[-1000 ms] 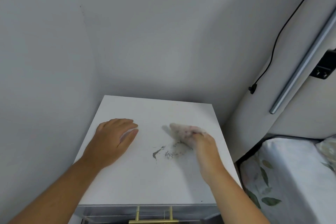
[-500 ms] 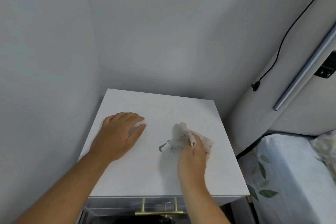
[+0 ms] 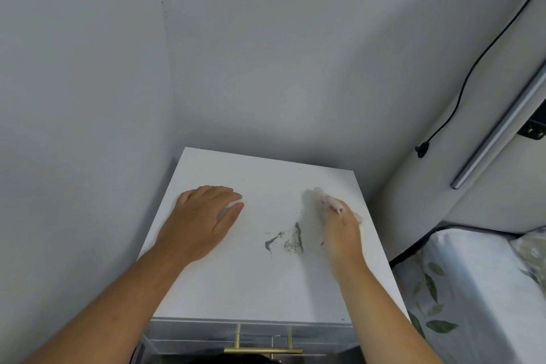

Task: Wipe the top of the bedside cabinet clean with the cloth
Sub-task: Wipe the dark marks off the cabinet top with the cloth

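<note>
A person's two hands work at the smooth white top of a bedside cabinet (image 3: 230, 284) set into a grey-walled corner.

The right hand (image 3: 339, 233), blurred, has its fingers closed around a pale, crumpled cloth (image 3: 323, 200), which bunches out ahead of the knuckles and touches the cabinet top near its right rear. The left hand (image 3: 204, 219) lies palm down on the left side, fingers pressed together and flat, thumb angled out. Between the hands, nearer the right one, a dark grey smear (image 3: 285, 241) with gritty specks marks the matte surface in a rough triangular outline. Below the front edge, a slim brass handle (image 3: 263, 350) crosses a translucent drawer front. At right, a bed (image 3: 472, 289) with a leaf-printed cover stands beside the cabinet; a thin black cable (image 3: 472, 68) runs down the wall above it, next to a slanting metal bar (image 3: 499, 130).
</note>
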